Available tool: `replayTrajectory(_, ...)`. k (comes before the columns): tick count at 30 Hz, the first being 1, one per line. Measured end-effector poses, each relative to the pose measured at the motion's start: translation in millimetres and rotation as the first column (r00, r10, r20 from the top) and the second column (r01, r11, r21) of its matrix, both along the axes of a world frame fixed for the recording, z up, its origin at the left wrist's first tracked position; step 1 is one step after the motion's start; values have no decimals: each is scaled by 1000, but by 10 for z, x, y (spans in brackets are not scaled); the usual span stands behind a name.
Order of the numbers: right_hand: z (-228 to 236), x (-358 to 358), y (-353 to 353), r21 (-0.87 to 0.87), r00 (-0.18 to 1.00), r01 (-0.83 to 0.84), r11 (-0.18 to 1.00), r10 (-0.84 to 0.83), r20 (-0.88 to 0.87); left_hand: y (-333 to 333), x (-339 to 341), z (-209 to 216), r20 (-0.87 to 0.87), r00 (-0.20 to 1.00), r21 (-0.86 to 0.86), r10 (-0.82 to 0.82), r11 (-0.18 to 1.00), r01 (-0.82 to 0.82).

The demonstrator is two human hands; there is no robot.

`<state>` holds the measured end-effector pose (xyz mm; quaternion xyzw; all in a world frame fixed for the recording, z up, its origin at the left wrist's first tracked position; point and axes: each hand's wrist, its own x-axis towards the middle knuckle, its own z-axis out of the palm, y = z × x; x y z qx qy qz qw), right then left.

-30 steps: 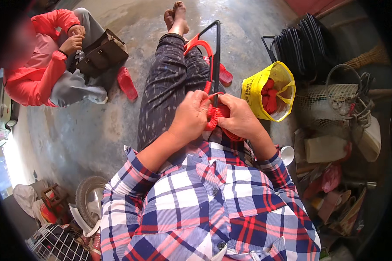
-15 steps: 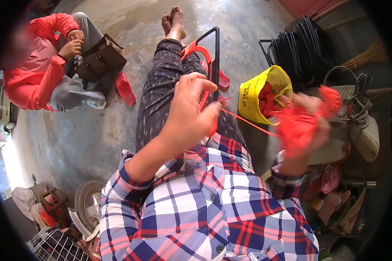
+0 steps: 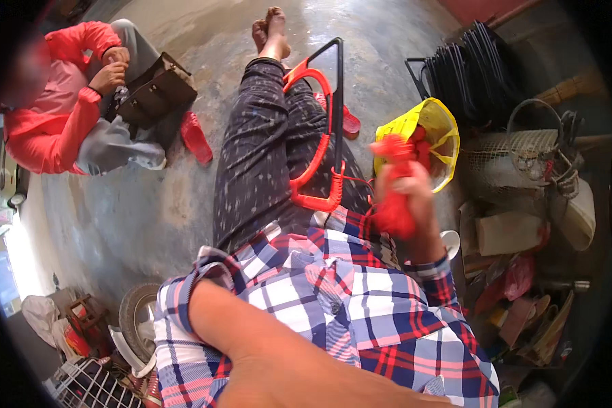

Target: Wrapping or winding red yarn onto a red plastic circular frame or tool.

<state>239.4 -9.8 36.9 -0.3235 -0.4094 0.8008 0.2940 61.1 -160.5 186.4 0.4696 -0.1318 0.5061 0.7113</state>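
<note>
My right hand (image 3: 420,197) grips a bundle of red cord (image 3: 393,211), smeared by motion, in front of the yellow bag (image 3: 445,174). A thin red strand runs from the bundle toward a black frame (image 3: 339,88) on my lap. Red cord is wound round part of this frame, along its curved piece (image 3: 311,166) and its near end. Close to the camera, my left hand (image 3: 299,375) crosses the lower edge over my checked shirt. Its fingers lie out of sight, so whether it holds anything does not show.
More red bundles (image 3: 423,149) sit in the yellow bag. Behind it stands a stack of black frames (image 3: 466,78), with a wire basket (image 3: 513,153) nearer. At left a co-worker in a red jacket (image 3: 68,129) sits beside a brown bag (image 3: 158,92). A red slipper (image 3: 196,138) lies on the floor.
My left hand has left the black frame and swung down toward me, to the lower edge. My right hand has moved left with the red bundle, closer to the frame.
</note>
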Motion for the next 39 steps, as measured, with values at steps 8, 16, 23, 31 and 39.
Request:
replayTrajectory(8, 47, -107, -39, 117, 924, -303, 946, 262, 280, 69, -50, -65, 178, 983, 83, -39, 996, 25)
replayTrajectory(16, 333, 73, -194, 151, 926, -264, 953, 207, 315, 683, -576, -1312, -827, 482, -368, 290, 370, -853)
replayTrajectory(23, 408, 111, -244, 145, 907, -286, 947, 219, 360, 939, -416, -1902, -769, 636, -562, 72, 399, -724)
replayTrajectory(31, 230, 211, -302, 135, 918, -237, 962, 176, 356, 937, -412, -1857, -706, 700, -636, 106, 338, -693)
replayTrajectory(39, -40, 325, -199, 142, 933, -65, 988, 9, 361, 830, -466, -1857, -717, 687, -589, 116, 427, -686)
